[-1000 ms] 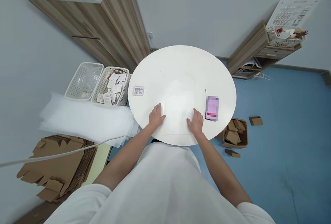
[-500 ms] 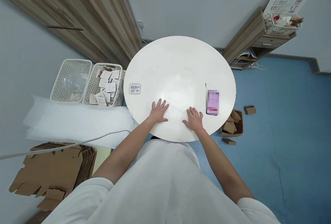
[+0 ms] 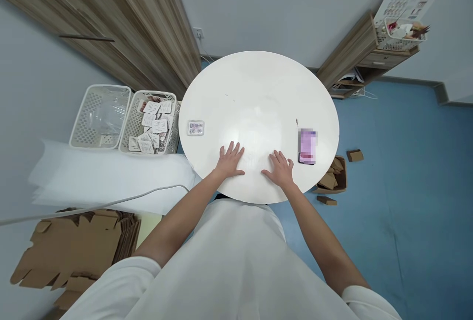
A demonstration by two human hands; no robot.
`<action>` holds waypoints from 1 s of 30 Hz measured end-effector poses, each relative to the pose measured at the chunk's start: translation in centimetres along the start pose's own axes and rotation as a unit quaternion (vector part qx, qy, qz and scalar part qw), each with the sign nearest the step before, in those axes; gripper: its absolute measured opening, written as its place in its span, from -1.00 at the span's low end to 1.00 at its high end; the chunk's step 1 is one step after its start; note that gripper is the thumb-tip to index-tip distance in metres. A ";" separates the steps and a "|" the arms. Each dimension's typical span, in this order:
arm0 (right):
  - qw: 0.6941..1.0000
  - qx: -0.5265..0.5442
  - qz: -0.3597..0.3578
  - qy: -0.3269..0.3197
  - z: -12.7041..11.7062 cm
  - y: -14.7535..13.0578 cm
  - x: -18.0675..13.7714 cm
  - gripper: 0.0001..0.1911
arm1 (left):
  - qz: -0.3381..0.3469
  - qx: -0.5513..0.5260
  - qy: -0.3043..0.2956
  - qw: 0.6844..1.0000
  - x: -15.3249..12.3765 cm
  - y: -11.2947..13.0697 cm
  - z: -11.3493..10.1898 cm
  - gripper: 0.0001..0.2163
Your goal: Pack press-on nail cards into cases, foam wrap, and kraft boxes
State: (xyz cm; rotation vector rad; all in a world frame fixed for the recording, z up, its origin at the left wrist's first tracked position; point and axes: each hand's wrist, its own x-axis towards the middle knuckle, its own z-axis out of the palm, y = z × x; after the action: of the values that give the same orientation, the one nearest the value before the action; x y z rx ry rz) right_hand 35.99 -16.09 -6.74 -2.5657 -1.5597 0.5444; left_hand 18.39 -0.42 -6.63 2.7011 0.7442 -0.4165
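My left hand (image 3: pixel 228 160) rests on the white oval table (image 3: pixel 254 79) near its front edge, fingers spread and nothing held. To its right, my right hand (image 3: pixel 280 168) also touches the tabletop, with its fingers apart and the thumb stretched inward. A small clear case (image 3: pixel 195 128) with several round purplish pieces inside lies at the table's left side. Right of my right hand lies a flat pinkish-purple thing (image 3: pixel 307 146), blurred by large pixels, with a dark lower edge; it looks like a phone. A tiny dark mark or bit (image 3: pixel 296 121) is just above it.
Left of the table stand two white plastic baskets, one with clear plastic (image 3: pixel 107 113), one with many white cards (image 3: pixel 159 126). White sheeting (image 3: pixel 111 175), a grey cable (image 3: pixel 148 193) and flattened cardboard (image 3: pixel 77 246) lie nearer. A cardboard box (image 3: pixel 334 177) stands on the floor at right.
The view has shifted slightly, so the table and the things on it appear a little further right. Both hands stay on the tabletop with fingers apart.
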 end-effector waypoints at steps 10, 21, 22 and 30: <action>0.918 0.375 0.029 -0.129 -1.7 -11.8 7.6 -0.63 | -0.271 -0.251 0.227 0.901 -2.4 -11.3 -1.4 -0.39; 0.831 0.529 0.083 -0.149 2.4 -21.5 14.7 -0.39 | -0.337 -0.493 0.232 0.767 -0.4 -19.2 -1.0 -0.49; 0.833 0.526 0.088 -0.145 2.7 -21.8 14.9 -0.39 | -0.334 -0.500 0.229 0.765 -0.3 -19.5 -0.8 -0.50; 0.862 0.489 0.041 -0.126 4.2 -22.9 15.8 -0.54 | -0.282 -0.494 0.208 0.796 -0.7 -20.2 0.3 -0.63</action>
State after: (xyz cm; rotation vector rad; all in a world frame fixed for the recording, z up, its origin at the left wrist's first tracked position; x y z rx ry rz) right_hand 21.83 8.14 -8.74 -1.7907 -0.8281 1.3060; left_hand 6.98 15.66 -10.94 1.5304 1.3981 0.3997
